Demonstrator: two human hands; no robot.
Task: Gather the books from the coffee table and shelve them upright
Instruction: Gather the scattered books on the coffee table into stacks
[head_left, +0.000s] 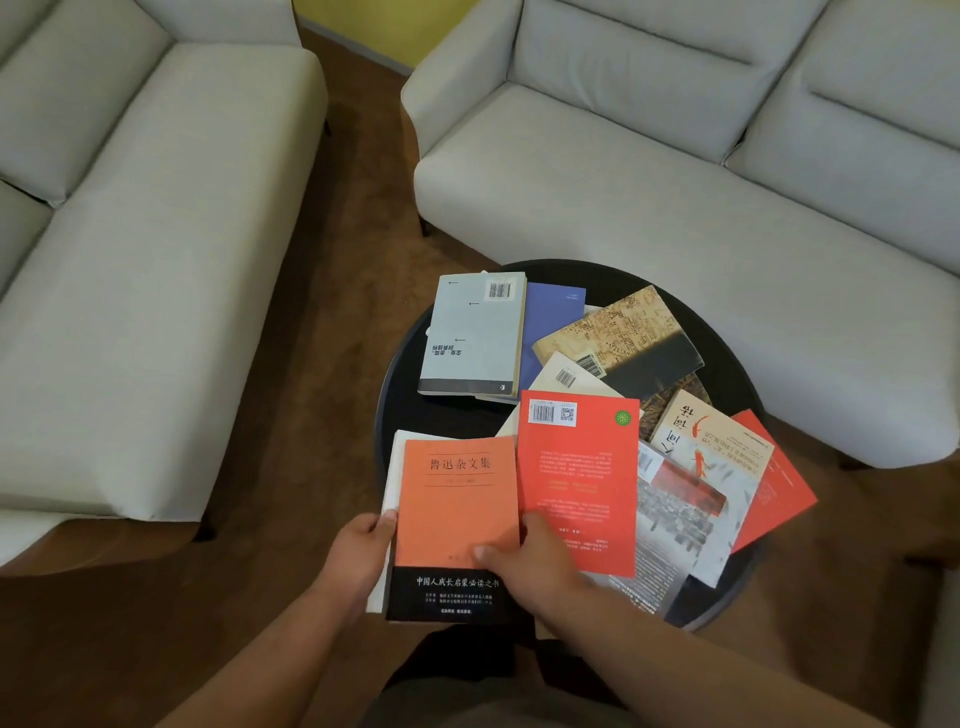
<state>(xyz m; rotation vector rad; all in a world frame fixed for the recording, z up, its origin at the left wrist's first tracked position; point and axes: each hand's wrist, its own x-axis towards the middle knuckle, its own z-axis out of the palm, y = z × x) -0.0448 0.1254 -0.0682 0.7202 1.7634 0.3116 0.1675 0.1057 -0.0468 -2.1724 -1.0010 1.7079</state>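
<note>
Several books lie scattered flat on a round black coffee table (727, 358). An orange book with a black band (454, 499) sits at the table's near left edge on top of a white book. My left hand (358, 556) grips its left edge, thumb on the cover. My right hand (535, 561) holds its right edge, thumb pressed on the orange cover, fingers under or beside it. A red book (579, 467) lies just right of it. A pale grey book (472, 332), a blue book (553, 322) and a map-patterned book (618, 332) lie farther back.
A pale sofa (130, 260) stands to the left and another pale sofa (675, 156) behind the table, with brown floor (332, 322) between them. More overlapping books, one with a red fish (706, 457), cover the table's right side. No shelf is in view.
</note>
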